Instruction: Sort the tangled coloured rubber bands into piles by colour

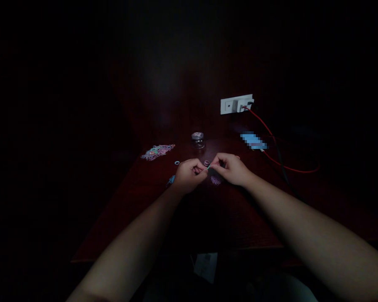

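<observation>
My left hand and my right hand meet over the dark red table, both closed in a pinch. Between their fingertips runs a small light-green elastic band, one end in each hand. Beside my left hand lie a few blue elastic bands, partly hidden by it, and a single light-blue band. Just under my right fingers is a small heap of purple bands. Some pinkish bands lie behind the fingertips.
A mixed heap of coloured elastic bands lies at the table's far left. Behind my hands stands a clear lidded jar. A wall socket holds a charger, whose red cable loops down on the right near a blurred blue phone-like object.
</observation>
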### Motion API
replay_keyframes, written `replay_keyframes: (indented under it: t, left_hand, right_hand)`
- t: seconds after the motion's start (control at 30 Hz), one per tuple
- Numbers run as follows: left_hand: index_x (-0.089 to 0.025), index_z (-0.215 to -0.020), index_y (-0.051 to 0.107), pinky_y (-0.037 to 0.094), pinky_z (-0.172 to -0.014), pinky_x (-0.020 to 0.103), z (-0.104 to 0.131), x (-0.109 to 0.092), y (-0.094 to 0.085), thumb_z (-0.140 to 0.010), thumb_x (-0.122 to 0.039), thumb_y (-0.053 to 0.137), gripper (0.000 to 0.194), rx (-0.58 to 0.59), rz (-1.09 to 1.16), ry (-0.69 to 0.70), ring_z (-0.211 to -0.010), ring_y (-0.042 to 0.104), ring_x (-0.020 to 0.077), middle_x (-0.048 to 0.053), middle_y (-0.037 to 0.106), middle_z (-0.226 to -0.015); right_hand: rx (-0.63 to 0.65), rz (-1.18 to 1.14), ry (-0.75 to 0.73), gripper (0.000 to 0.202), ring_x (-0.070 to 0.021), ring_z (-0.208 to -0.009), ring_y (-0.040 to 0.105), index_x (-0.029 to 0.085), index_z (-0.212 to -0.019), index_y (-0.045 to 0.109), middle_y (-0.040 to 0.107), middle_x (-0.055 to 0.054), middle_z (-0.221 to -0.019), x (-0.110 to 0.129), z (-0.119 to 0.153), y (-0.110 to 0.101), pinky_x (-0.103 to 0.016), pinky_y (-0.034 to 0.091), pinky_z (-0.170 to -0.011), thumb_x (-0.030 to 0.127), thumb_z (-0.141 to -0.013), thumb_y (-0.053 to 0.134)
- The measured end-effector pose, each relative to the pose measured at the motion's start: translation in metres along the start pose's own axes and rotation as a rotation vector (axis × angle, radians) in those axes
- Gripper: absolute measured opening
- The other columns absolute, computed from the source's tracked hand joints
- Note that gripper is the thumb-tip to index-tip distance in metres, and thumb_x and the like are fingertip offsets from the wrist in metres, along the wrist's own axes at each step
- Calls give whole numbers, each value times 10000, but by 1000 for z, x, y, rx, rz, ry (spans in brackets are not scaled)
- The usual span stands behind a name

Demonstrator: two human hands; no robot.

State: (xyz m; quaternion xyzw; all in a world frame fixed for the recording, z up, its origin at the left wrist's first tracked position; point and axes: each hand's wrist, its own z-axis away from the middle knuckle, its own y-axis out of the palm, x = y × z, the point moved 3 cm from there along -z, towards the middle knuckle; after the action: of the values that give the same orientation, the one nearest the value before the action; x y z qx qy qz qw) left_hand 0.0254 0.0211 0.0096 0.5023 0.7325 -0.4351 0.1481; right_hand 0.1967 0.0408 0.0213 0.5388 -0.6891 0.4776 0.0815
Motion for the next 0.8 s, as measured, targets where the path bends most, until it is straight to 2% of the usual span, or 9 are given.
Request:
replay_keyframes:
  t: [0.2, 0.37, 0.5, 0.8]
  left_hand:
    - [-148, -644, 590, 381, -497, 192, 0, 3, -1, -687, -147, 620, 52, -28, 40, -26, -535, 485, 80, -15, 553, -620]
    - [-152, -681, 580, 377, -497, 192, 0, 2, 0, -717, -181, 627, 66, -37, 93, -32, -537, 463, 76, -19, 537, -620]
    - [-145, -715, 607, 380, -520, 197, 0, -1, 2, -744, -212, 633, 78, -48, 48, -9, -555, 453, 77, -17, 537, -618]
    - [-161, -787, 628, 414, -560, 211, -1, 1, 0, -772, -247, 630, 87, -81, -50, -12, -614, 523, 101, 9, 612, -697]
  right_hand:
    - [-22, 2, 45, 165, -114, -568, 516, 149, -731, 618, 622, -20, -661, -8, -2, -1, -223, 367, -517, 293, -810, 600]
    - [10, -38, 18, 154, -116, -582, 527, 160, -727, 610, 615, -22, -662, -1, 0, 2, -224, 389, -527, 291, -808, 612]
    - [71, -110, -10, 164, -118, -597, 530, 161, -762, 613, 594, -19, -660, 0, 2, 7, -232, 415, -550, 312, -823, 601]
    - [80, -125, -53, 175, -129, -641, 531, 154, -818, 634, 599, -26, -704, 0, 1, 8, -246, 432, -581, 323, -823, 587]
